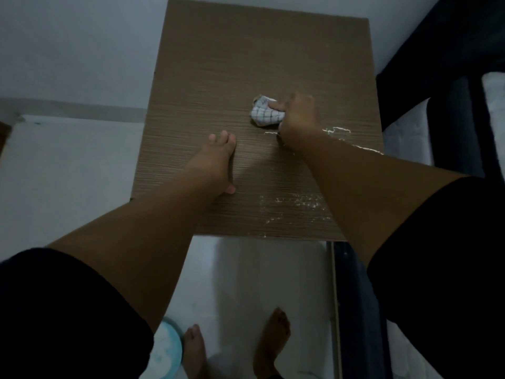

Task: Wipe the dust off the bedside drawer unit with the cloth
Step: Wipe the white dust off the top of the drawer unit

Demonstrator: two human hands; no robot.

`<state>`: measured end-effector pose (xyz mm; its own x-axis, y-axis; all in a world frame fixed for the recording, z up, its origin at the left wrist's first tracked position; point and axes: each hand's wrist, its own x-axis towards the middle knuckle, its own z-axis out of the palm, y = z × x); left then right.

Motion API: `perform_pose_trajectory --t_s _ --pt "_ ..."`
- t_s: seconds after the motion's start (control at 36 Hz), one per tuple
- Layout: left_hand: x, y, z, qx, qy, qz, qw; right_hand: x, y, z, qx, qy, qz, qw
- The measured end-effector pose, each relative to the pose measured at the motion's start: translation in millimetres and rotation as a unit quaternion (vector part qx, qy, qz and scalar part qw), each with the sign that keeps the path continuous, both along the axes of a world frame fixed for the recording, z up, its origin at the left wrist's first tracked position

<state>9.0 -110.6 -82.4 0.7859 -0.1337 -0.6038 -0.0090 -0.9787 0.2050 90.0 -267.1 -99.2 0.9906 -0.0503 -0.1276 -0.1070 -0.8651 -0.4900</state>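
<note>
The bedside drawer unit's brown wood-grain top [246,64] fills the middle of the head view. A bunched white cloth with a dark check [264,114] lies on its right half. My right hand [296,116] grips the cloth and presses it down on the top, one finger lying over it. My left hand [216,162] rests flat on the top near the left front, fingers straight, holding nothing. Pale dust streaks [337,131] show behind my right wrist, and more pale dust specks [297,206] lie near the front edge.
A dark bed frame with white bedding [410,129] stands close on the right of the unit. White floor tiles surround it on the left and front. My bare feet [270,343] stand before the unit, with a light blue round object [168,351] beside the left foot.
</note>
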Motion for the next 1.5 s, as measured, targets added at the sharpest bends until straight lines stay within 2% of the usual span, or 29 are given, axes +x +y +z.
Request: perform_pose_trajectory --t_s 0.08,0.19,0.42,0.58,0.69,0.89,1.03,1.14,1.22,1.33,1.5 --pt "0.0 -0.1 0.0 0.008 -0.003 -0.003 1.000 -12.8 -0.1 0.7 0.009 0.033 0.057 0.998" --pt "-1.4 -1.4 1.6 0.018 -0.007 -0.005 1.000 -49.8 -3.5 -4.5 -0.033 -0.009 0.097 0.995" --pt "-12.3 -7.1 4.9 0.040 -0.021 0.000 0.999 -152.8 -13.7 3.2 -0.028 0.009 0.191 0.981" --pt "-32.8 -12.7 8.2 0.044 0.000 0.002 0.999 -207.0 -20.7 0.9 0.009 0.046 0.195 0.980" --pt "-35.9 -18.3 15.4 0.042 0.007 -0.010 0.999 -221.0 -25.5 -2.0 0.051 0.024 0.209 0.976" --pt "-25.5 -44.1 23.0 -0.016 -0.012 -0.007 1.000 -176.0 -41.9 14.3 0.043 -0.035 0.132 0.990" --pt "-11.1 -66.8 18.3 0.031 -0.023 -0.068 0.997 -121.4 -45.0 21.9 -0.006 -0.087 0.107 0.990" --pt "2.6 -76.5 19.4 0.029 -0.013 -0.036 0.999 -85.8 -47.8 16.9 0.029 -0.144 0.088 0.985" --pt "8.5 -78.6 16.2 0.027 0.000 -0.011 1.000 -58.4 -49.8 17.0 0.029 -0.121 0.089 0.988" --pt "13.3 -78.1 13.1 0.047 0.023 -0.027 0.998 -27.3 -53.3 16.6 -0.011 -0.083 0.126 0.988" --pt "16.2 -72.8 11.3 0.049 0.035 -0.042 0.997 3.9 -57.2 7.5 -0.041 -0.056 0.122 0.990"
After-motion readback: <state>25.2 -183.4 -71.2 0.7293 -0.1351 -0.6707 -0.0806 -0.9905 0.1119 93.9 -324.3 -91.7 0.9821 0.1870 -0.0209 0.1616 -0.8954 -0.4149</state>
